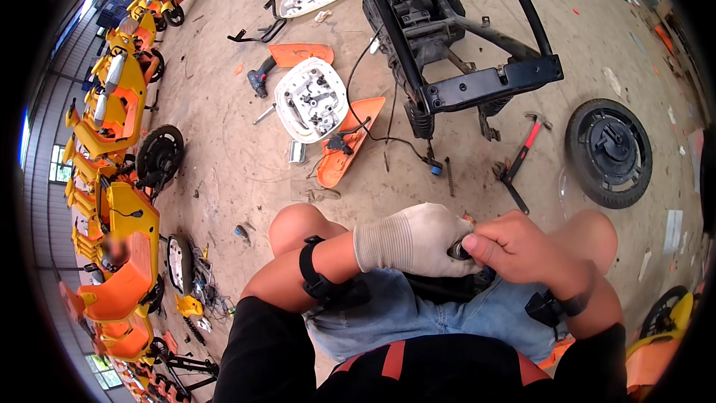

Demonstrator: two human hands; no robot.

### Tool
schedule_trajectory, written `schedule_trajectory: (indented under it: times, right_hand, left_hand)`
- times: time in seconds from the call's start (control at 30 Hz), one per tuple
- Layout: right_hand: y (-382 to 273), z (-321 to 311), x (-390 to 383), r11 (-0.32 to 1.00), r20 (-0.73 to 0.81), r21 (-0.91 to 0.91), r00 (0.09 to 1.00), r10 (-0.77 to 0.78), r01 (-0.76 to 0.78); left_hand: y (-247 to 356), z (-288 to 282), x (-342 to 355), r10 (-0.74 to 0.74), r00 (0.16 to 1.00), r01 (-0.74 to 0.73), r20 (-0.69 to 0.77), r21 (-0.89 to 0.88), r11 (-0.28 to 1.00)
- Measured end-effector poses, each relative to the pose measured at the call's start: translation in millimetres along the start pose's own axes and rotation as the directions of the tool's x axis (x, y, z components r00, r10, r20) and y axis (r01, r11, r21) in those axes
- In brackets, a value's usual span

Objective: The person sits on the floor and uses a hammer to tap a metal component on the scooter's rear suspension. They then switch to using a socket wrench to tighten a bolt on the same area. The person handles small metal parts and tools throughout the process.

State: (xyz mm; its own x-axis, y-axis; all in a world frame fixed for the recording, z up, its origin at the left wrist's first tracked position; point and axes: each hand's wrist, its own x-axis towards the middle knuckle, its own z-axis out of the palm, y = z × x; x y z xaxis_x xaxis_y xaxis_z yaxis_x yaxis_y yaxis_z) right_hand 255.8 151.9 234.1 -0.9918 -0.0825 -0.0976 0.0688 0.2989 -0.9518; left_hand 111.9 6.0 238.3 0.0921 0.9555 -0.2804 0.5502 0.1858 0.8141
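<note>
My left hand (429, 237), in a whitish knit glove, is closed with its fingers curled at the middle of the view, above my lap. Against it presses my right hand (514, 245), bare, with the thumb laid over the front. Between the two hands shows a small round dark metal part (459, 250); most of it is hidden by the fingers, so its kind cannot be told. A tiny bit of red and yellow peeks out above the fingertips. Beyond my hands, the black scooter frame (492, 82) stands on the floor.
A hammer (533, 138) and a wheel with tire (610, 151) lie at right. Left of the frame are a white tray of small parts (312, 97), a cordless drill (261, 77) and orange panels (350, 142). Yellow scooters (119, 216) line the left side.
</note>
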Motion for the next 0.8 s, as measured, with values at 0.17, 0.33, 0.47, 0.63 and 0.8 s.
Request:
schedule_trajectory:
  times: [0.17, 0.33, 0.47, 0.63, 0.8]
  right_hand:
    - [-7.1, -6.3, 0.5, 0.993, 0.136, 0.09, 0.989, 0.06, -0.073]
    - [-8.9, -6.5, 1.5, 0.989, 0.218, 0.135, 0.976, 0.023, -0.054]
    - [-9.3, -4.6, 0.7, 0.985, 0.253, 0.171, 0.966, -0.047, 0.003]
    - [-8.4, -2.1, -1.8, 0.981, 0.271, 0.192, 0.96, -0.076, 0.024]
    - [-3.2, -0.1, -3.7, 0.978, 0.246, 0.181, 0.958, -0.15, 0.107]
  left_hand:
    - [5.8, -5.8, -7.2, 0.084, 0.996, -0.084, 0.007, -0.045, 0.995]
    - [2.9, -3.7, -10.1, 0.115, 0.991, -0.108, 0.063, -0.117, 0.987]
    - [3.7, -5.9, -10.3, 0.169, 0.979, -0.144, 0.113, -0.199, 0.969]
    - [-4.8, -1.8, -7.0, 0.298, 0.945, -0.27, 0.134, -0.194, 0.943]
    - [-9.3, 4.0, -2.3, 0.401, 0.913, -0.378, 0.08, -0.208, 0.902]
